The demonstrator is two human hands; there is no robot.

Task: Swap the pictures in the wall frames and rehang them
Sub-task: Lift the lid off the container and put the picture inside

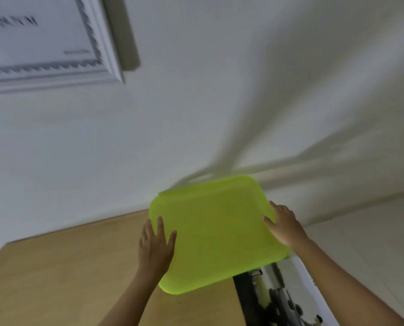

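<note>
A lime-green rounded square tray point(216, 231) is held up in front of the white wall, tilted, above the edge of a wooden table point(62, 274). My left hand point(156, 245) grips its left edge and my right hand point(284, 225) grips its right edge. A white ornate picture frame point(102, 43) hangs on the wall at the upper left, holding a pale print with blurred dark lettering; its left part is cut off by the view's edge.
Below the tray, at the bottom right, a dark strip point(250, 304) with a blurred picture or object point(281, 300) shows beside the table. The wall meets a side wall in a corner at right. The view is motion-blurred.
</note>
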